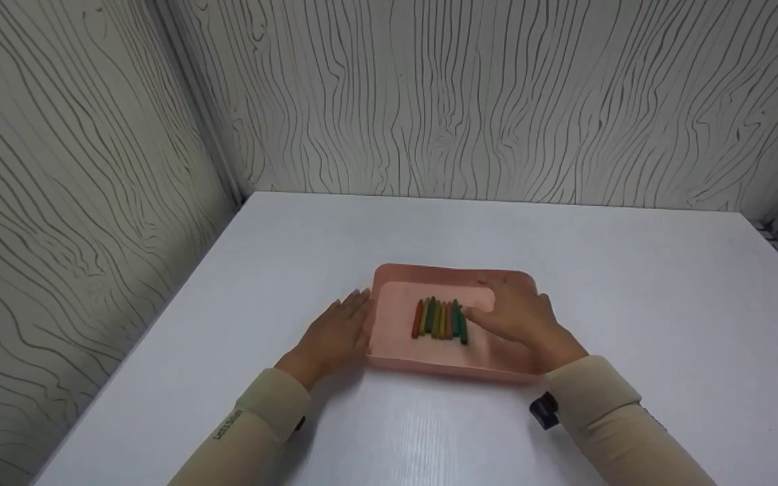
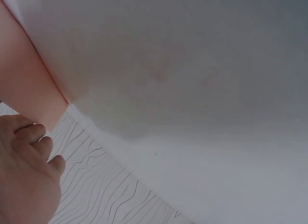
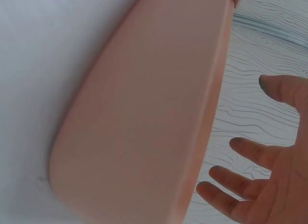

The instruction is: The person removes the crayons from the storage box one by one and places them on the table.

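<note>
A shallow pink tray [image 1: 456,370] lies on the white table. Inside it, several crayons [image 1: 439,320] in red, orange, yellow and green stand side by side in a row, their long sides nearly parallel. My left hand [image 1: 336,335] lies along the tray's left wall, fingers extended and close together, fingertips at the rim. Over the tray's right part hangs my right hand [image 1: 516,312], its thumb pointing toward the rightmost green crayon. In the right wrist view the fingers [image 3: 250,154] of that hand are spread above the rim and hold nothing.
The white table [image 1: 632,290] extends around the tray on all sides. Panels with a wood-grain line pattern [image 1: 456,101] rise behind it and at the left [image 1: 71,202]. A small black clip [image 1: 544,410] sits at the right sleeve's cuff.
</note>
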Tool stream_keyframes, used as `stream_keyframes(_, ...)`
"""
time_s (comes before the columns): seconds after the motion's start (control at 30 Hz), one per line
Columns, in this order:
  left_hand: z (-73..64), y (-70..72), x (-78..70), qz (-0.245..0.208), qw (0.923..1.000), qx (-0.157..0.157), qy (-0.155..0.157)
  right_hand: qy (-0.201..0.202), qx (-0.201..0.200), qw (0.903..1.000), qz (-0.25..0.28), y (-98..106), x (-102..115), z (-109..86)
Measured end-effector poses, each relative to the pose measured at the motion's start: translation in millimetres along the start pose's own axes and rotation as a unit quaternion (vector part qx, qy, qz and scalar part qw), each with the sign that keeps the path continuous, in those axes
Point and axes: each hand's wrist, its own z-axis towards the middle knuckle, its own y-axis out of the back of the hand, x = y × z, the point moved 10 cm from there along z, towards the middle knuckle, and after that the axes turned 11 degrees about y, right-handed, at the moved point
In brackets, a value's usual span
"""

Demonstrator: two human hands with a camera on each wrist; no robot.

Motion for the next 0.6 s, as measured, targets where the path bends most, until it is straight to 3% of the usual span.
stream_keyframes(0.23, -0.2, 0.5, -2.2, -0.001, 1.0, -0.002, -0.003, -0.004, 0.013, 0.9996, 0.026, -15, 4, 3.1)
stream_keyframes(0.6, 1.1, -1.6, -0.1, 0.002, 1.0, 0.001, 0.008, -0.006, 0.023, 0.9991, -0.035, -31, 4, 4.1)
